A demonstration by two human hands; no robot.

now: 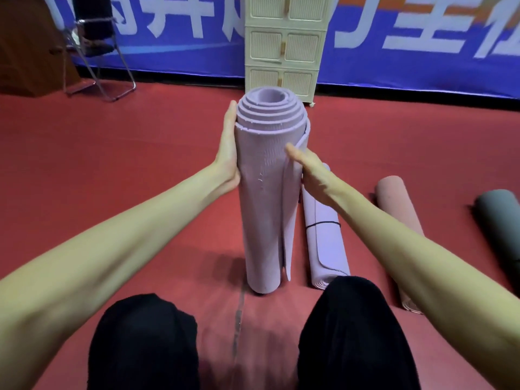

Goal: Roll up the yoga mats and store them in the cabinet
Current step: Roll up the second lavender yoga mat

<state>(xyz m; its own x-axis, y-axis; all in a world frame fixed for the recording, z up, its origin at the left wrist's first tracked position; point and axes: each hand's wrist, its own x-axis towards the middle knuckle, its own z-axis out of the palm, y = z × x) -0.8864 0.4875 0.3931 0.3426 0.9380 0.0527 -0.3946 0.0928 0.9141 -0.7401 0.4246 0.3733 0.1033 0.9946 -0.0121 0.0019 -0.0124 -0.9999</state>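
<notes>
Red floor [112, 192]: lilac rolled mat [264, 206] upright on end, second lilac roll [323, 237], pink roll [399, 220], grey roll [501, 220] lying flat; cream cabinet [284, 46] at far edge.

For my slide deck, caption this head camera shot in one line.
Both hands, left hand and right hand, steady an upright rolled lilac mat on the red floor, cabinet beyond.

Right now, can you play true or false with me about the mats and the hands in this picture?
1. The purple mat between the hands stands on its end. True.
2. Both hands, left and right, touch it. True.
3. A green mat lies beside it. False: a second purple mat does, then a pink mat.
4. The cabinet doors are open. False: they look closed.
5. The second purple mat has a black band. True.
</notes>
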